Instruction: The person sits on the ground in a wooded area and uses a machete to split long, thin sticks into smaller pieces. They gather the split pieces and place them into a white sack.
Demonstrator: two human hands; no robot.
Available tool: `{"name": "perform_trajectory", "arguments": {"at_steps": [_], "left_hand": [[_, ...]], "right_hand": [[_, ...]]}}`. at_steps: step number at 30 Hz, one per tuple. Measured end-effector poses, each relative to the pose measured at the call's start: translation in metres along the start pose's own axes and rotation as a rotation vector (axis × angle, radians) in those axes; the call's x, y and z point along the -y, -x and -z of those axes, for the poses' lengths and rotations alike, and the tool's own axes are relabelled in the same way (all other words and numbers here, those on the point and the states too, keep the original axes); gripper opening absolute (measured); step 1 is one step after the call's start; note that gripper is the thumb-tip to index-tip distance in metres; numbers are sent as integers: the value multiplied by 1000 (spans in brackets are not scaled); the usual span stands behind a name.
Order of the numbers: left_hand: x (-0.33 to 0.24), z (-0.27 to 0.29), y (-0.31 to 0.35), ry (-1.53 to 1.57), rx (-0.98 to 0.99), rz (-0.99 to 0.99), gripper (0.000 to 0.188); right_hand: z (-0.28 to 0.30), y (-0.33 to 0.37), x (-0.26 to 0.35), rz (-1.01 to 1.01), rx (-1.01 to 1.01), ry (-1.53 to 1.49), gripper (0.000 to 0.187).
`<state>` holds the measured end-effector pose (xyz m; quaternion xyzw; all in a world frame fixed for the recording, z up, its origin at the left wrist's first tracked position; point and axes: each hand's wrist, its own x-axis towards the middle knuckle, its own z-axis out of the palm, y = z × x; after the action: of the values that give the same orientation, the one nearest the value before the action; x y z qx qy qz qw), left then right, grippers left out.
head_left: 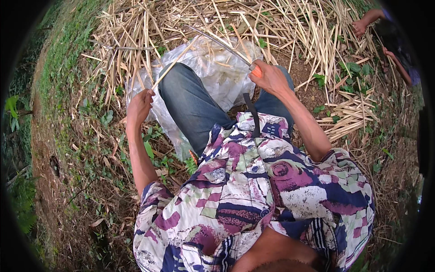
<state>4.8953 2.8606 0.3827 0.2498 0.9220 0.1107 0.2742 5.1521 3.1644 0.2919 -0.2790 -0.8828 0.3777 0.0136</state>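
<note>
My left hand [141,105], beside my left knee, is closed on the near end of a thin pale split stick [174,64], which slants up and to the right. In my right hand [271,78], above my right knee, is the orange handle of a long knife [226,46]. Its narrow blade points up and to the left, and its tip lies near the far end of the stick. Whether blade and stick touch, I cannot tell. Under my legs a crumpled clear plastic sheet [229,84] is spread on the ground.
Many pale split sticks [312,34] lie in loose heaps ahead, with a smaller pile [351,119] to the right. Another person's hand [359,28] and arm show at the far right. Grass [63,59] and low leafy plants [165,158] cover the ground at the left.
</note>
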Motion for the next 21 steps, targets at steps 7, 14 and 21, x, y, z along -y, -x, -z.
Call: {"name": "perform_trajectory", "arguments": {"at_steps": [7,14,21], "left_hand": [[-4,-15,-2,453,210,59,25],[-37,-49,9,385,-46,-92,44],[-54,-57,24,372,-101,-76,43]], "right_hand": [[2,-4,11,74,29,114,31],[-5,-12,36,414,31,229,27],[-3,-32,13,360,-76,295,24]]}}
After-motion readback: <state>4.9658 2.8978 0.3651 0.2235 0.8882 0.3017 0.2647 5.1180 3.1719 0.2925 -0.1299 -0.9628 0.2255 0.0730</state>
